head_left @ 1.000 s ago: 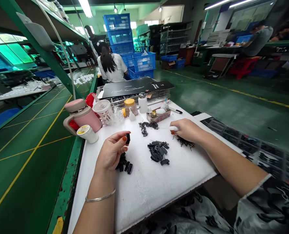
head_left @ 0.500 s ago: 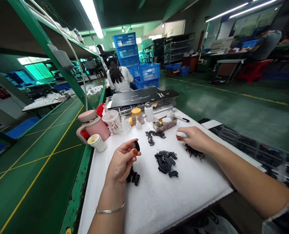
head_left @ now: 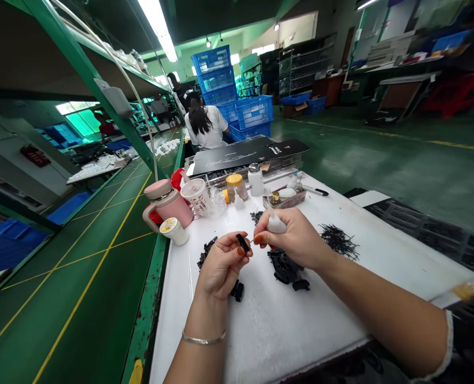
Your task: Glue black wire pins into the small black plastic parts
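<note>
My left hand pinches a small black plastic part between thumb and fingertips, held just above the white foam pad. My right hand grips a small white squeeze bottle and a thin pin whose tip points at the black part. The two hands nearly touch. A heap of black plastic parts lies under my right hand, and a few more black parts lie below my left hand. A bundle of thin black pins lies to the right.
A pink mug, a white cup, a small tub, jars and a little tray stand at the pad's far edge. Black trays lie on the right. A person in white sits ahead near blue crates.
My right hand came left from the pin bundle and met my left hand, bringing bottle and pin to the black part. The camera view shifted left.
</note>
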Demonstrator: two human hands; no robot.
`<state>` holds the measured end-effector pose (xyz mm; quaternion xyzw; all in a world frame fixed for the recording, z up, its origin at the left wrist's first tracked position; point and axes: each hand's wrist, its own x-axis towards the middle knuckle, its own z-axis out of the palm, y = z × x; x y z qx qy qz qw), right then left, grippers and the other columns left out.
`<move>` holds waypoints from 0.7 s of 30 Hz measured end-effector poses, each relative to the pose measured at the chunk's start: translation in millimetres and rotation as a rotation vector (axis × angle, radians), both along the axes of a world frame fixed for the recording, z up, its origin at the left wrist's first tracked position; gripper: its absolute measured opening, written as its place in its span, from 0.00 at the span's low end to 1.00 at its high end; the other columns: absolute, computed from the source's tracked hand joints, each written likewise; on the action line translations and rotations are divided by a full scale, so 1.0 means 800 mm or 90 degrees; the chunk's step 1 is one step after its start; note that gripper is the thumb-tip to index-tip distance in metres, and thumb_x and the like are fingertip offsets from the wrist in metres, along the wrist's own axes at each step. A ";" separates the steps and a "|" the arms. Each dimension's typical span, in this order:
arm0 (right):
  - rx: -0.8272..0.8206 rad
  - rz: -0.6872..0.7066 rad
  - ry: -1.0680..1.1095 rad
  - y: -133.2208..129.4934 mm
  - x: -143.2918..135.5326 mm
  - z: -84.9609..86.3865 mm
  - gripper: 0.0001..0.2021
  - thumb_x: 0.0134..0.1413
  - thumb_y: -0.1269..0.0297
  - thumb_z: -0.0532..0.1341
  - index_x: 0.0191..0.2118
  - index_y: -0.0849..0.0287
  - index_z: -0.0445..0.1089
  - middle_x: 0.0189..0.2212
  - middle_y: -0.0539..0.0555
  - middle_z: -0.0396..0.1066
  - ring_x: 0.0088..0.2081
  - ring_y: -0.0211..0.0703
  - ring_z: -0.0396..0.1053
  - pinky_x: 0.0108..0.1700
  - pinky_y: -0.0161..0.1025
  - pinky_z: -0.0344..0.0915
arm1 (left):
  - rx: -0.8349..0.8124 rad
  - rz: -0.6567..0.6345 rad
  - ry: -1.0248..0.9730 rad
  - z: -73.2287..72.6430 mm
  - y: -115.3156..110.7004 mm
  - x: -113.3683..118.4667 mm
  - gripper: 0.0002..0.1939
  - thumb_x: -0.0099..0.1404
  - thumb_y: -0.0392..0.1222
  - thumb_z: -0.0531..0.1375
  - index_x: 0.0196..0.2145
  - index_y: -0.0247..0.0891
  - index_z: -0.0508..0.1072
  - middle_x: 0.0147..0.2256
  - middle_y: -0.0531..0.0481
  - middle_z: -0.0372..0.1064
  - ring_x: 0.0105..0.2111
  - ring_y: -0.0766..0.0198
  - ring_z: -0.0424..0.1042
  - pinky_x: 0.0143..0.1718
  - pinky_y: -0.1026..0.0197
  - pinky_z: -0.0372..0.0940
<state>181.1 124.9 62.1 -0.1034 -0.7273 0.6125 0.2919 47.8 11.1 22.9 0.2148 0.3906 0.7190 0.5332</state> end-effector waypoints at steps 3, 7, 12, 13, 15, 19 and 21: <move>0.041 -0.032 0.025 -0.007 -0.001 -0.013 0.07 0.49 0.63 0.65 0.28 0.62 0.70 0.24 0.50 0.69 0.26 0.35 0.64 0.28 0.32 0.60 | -0.004 -0.010 -0.001 -0.001 0.001 0.001 0.17 0.43 0.34 0.72 0.34 0.34 0.76 0.27 0.49 0.72 0.25 0.70 0.71 0.25 0.73 0.66; 0.069 -0.047 0.071 -0.011 0.002 -0.019 0.07 0.50 0.64 0.65 0.27 0.61 0.69 0.28 0.51 0.70 0.31 0.39 0.67 0.33 0.35 0.63 | 0.001 -0.023 -0.003 -0.002 0.001 0.002 0.16 0.44 0.32 0.71 0.33 0.34 0.75 0.28 0.49 0.72 0.25 0.70 0.71 0.24 0.73 0.66; 0.134 -0.047 0.144 -0.015 0.005 -0.020 0.05 0.50 0.68 0.65 0.28 0.59 0.69 0.28 0.51 0.70 0.31 0.39 0.68 0.35 0.37 0.65 | 0.005 -0.021 -0.002 -0.001 0.001 0.002 0.16 0.44 0.32 0.71 0.33 0.34 0.76 0.27 0.50 0.72 0.25 0.70 0.72 0.25 0.73 0.66; 0.159 -0.047 0.149 -0.016 0.004 -0.021 0.04 0.50 0.68 0.65 0.28 0.59 0.69 0.28 0.51 0.70 0.31 0.39 0.68 0.36 0.37 0.65 | 0.000 -0.020 0.000 -0.001 0.001 0.002 0.16 0.44 0.32 0.71 0.33 0.34 0.76 0.27 0.50 0.72 0.25 0.70 0.71 0.25 0.73 0.67; 0.215 -0.060 0.156 -0.017 0.003 -0.023 0.03 0.50 0.69 0.64 0.28 0.58 0.69 0.29 0.51 0.69 0.32 0.39 0.68 0.37 0.37 0.65 | -0.011 -0.018 0.006 -0.002 0.001 0.003 0.16 0.44 0.32 0.71 0.32 0.34 0.75 0.27 0.51 0.72 0.24 0.71 0.71 0.25 0.72 0.67; 0.308 -0.099 0.180 -0.016 0.001 -0.030 0.04 0.52 0.72 0.62 0.29 0.57 0.70 0.31 0.52 0.68 0.33 0.38 0.67 0.36 0.36 0.65 | -0.021 -0.013 0.022 -0.005 0.002 0.004 0.13 0.45 0.31 0.71 0.30 0.34 0.75 0.27 0.51 0.73 0.25 0.70 0.72 0.27 0.71 0.67; 0.331 -0.109 0.191 -0.015 0.000 -0.032 0.04 0.52 0.72 0.62 0.29 0.57 0.70 0.31 0.52 0.68 0.33 0.38 0.67 0.35 0.36 0.65 | -0.022 -0.009 0.030 -0.006 0.003 0.004 0.12 0.44 0.31 0.71 0.29 0.33 0.75 0.27 0.50 0.73 0.26 0.69 0.72 0.28 0.71 0.67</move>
